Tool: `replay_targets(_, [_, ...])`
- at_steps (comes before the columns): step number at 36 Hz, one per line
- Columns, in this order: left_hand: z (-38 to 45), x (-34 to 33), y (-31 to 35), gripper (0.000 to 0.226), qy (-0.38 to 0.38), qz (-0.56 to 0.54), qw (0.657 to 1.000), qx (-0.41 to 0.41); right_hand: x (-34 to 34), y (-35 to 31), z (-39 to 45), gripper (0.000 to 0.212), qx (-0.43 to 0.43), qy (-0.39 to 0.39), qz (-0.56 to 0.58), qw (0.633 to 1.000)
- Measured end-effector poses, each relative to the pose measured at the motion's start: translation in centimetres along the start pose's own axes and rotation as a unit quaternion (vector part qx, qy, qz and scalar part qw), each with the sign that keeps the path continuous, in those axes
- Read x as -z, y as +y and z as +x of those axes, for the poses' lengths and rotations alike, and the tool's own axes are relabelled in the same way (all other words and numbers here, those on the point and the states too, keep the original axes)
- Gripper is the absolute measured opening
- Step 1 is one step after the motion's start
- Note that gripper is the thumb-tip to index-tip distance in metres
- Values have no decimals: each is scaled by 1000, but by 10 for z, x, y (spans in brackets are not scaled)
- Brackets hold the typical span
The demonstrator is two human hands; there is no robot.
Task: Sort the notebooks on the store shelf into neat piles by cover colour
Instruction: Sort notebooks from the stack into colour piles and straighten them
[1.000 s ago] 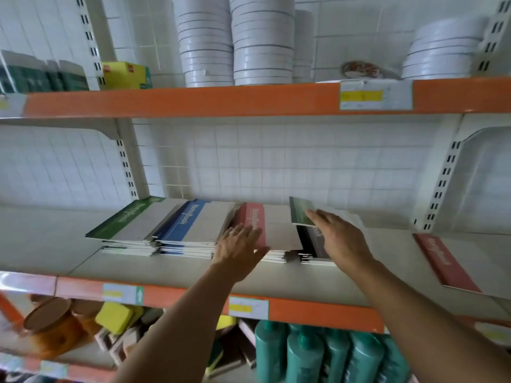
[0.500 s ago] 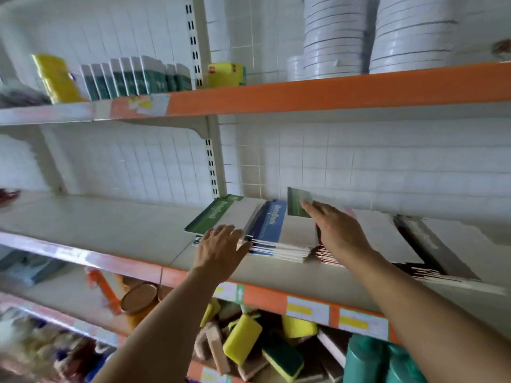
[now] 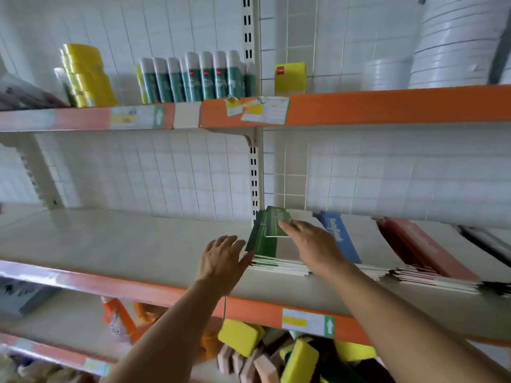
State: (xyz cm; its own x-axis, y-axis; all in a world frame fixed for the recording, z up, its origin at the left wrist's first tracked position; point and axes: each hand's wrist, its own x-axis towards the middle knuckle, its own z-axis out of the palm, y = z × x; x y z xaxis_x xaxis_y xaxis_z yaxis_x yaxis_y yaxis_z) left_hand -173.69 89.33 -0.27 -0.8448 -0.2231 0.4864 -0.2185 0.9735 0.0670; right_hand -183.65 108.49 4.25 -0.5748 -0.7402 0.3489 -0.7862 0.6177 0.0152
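Right hand (image 3: 315,244) on green notebook (image 3: 273,225), blue cover (image 3: 338,234) reads "Notebook"

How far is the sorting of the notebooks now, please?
Mostly done, it seems. Done: separate blue-spined pile, red-spined pile and a blurred dark pile lie in a row on the cream shelf. In hand: the right hand lays a green-spined notebook on the green pile, the left hand open at its edge. Left: squaring the fanned edges.
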Motion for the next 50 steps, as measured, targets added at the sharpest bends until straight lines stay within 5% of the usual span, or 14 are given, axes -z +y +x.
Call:
replay_targets(6, [18, 1, -11, 92, -13, -13, 1000, 24, -17, -7, 23, 71, 2, -24, -9, 1000])
replay_targets(13, [37, -3, -15, 65, -17, -17, 999, 34, -33, -5, 33, 48, 12, -83, 36, 996])
replay_targets(16, [42, -1, -14, 52, -22, -19, 999, 22, -34, -4, 35, 57, 4, -102, 47, 994])
replay_targets(29, [53, 0, 29, 38, -39, -53, 995, -74, -12, 29, -10, 57, -105, -12, 8, 994])
replay_targets(35, [52, -1, 78, 44, -50, -65, 989, -124, 0, 64, -63, 70, -151, 33, -19, 988])
replay_targets(50, [31, -8, 301, 58, -53, -141, 963, -224, 61, 199, -268, 46, -289, 22, -129, 948])
